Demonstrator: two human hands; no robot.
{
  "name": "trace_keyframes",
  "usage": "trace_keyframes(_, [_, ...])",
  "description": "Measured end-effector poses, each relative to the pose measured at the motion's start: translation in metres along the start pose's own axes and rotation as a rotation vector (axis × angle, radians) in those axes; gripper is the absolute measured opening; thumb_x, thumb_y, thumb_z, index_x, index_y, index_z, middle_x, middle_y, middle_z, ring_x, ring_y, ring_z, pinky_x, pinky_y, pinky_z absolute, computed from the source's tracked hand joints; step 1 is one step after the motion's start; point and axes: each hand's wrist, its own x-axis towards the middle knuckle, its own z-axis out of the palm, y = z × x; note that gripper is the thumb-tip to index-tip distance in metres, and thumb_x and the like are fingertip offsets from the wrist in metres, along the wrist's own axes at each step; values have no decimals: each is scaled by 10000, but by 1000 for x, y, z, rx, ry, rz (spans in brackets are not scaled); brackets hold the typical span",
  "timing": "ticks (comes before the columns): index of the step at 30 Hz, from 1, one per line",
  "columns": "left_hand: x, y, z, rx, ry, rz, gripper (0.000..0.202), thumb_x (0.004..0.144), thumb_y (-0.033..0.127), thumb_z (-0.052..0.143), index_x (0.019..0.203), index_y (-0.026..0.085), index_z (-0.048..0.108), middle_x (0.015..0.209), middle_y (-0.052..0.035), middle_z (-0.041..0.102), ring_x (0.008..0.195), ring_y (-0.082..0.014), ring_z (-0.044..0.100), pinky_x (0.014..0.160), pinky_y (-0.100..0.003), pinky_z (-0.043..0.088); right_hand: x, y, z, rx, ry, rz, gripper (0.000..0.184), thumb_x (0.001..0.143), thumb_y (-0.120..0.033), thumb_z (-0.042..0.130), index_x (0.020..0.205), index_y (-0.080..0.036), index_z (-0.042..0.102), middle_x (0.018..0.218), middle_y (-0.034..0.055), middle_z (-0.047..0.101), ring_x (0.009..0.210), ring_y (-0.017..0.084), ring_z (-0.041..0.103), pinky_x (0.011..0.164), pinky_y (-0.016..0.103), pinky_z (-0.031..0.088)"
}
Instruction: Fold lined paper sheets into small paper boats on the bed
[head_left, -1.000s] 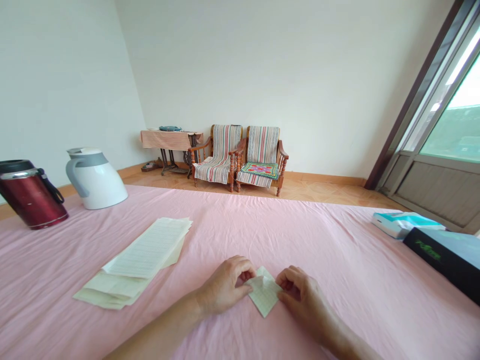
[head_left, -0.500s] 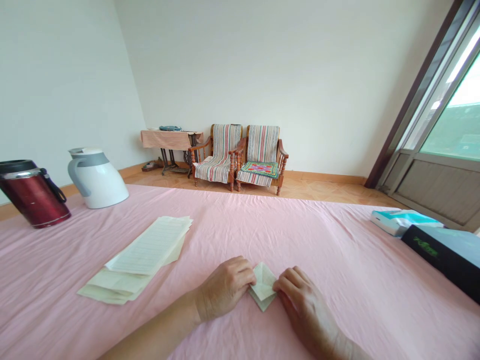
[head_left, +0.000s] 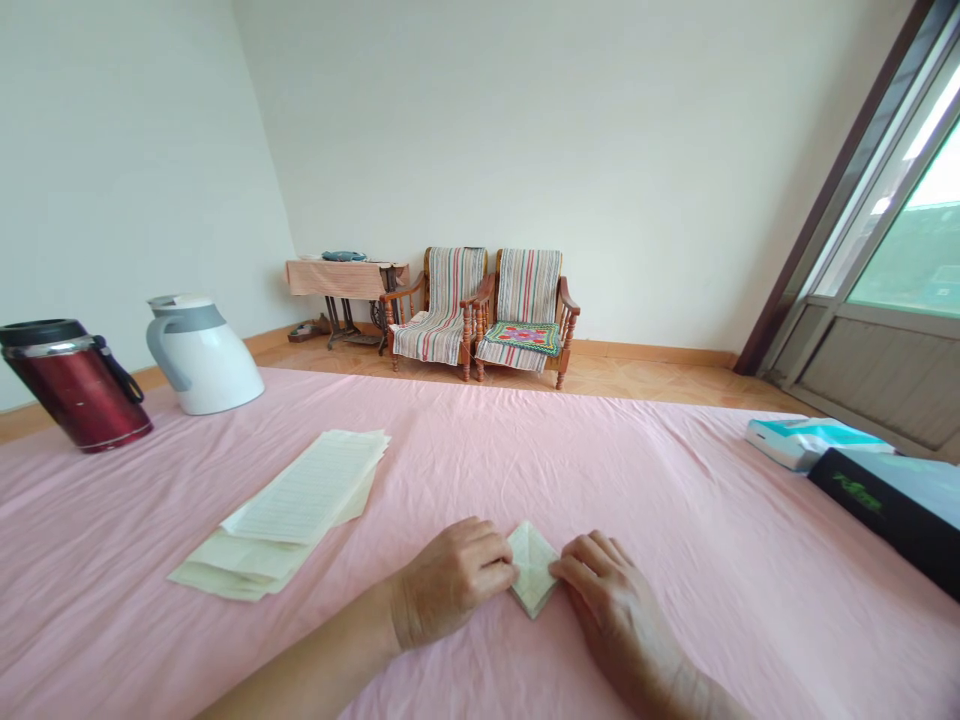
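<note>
A small pale-green folded paper point(head_left: 533, 568), diamond-shaped with a crease down its middle, lies on the pink cloth point(head_left: 480, 440) in front of me. My left hand point(head_left: 461, 575) pinches its left corner between thumb and fingers. On the opposite corner, my right hand point(head_left: 607, 590) grips with thumb and fingertips. To the left rests a stack of loose lined paper sheets point(head_left: 292, 510), slightly fanned, touched by neither hand.
At the far left stand a red thermos flask point(head_left: 82, 390) and a white jug with a grey handle point(head_left: 214, 365). A black box point(head_left: 885, 510) and a blue-white packet point(head_left: 810, 440) lie at the right. Two wooden armchairs point(head_left: 480, 310) stand beyond the cloth's far edge.
The paper's upper flap, half folded and raised before, now lies flat, making an even diamond. Both hands stay at its side corners. The whole view has shifted slightly.
</note>
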Motion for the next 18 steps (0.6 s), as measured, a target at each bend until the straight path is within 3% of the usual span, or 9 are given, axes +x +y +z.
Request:
trace_keyframes(7, [3,3,-3,36,-37,1,194,967,139,455,851,153,610,800,-36,612,762,-156,537,685,-291,414,4,-5,-4,16,-43,-133,168,928,-134,467,877,-206,610,862,32,597,795,189,507,730,345,350])
trace_keyframes(13, [1,2,-1,-35,-23,1,190,971,125,438,897,147,611,849,-48,624,780,-160,543,717,-292,421,3,-5,-4,39,-41,-134,201,946,-152,445,845,-200,612,825,26,594,770,180,504,717,337,333])
trace_keyframes(18, [-1,1,3,-167,15,-110,188,983,146,411,981,142,599,872,-56,618,806,-166,543,755,-292,436,2,-4,-3,43,-58,-115,239,950,-145,424,794,-185,600,777,28,574,754,182,494,704,333,326])
